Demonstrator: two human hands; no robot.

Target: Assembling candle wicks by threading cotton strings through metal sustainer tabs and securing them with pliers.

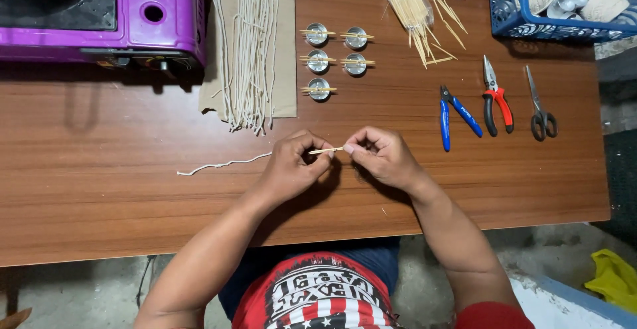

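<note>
Near the table's [99,190] front edge, left hand [292,166] and right hand [385,156] pinch 1 toothpick [325,150] on a wick [222,165]; 5 cups [317,34] done, loose wicks [249,50] remain.

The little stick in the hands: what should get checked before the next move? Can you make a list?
1. Thin wooden stick pinched by left hand and right hand: ok.
2. White string runs to the left hand: ok.
3. String fixed to the stick: cannot tell, fingers hide it.
4. Small metal cups within view, each with sticks across: ok.
5. Spare sticks on the table: ok.
6. Blue cutters beside the right hand: ok.
</note>
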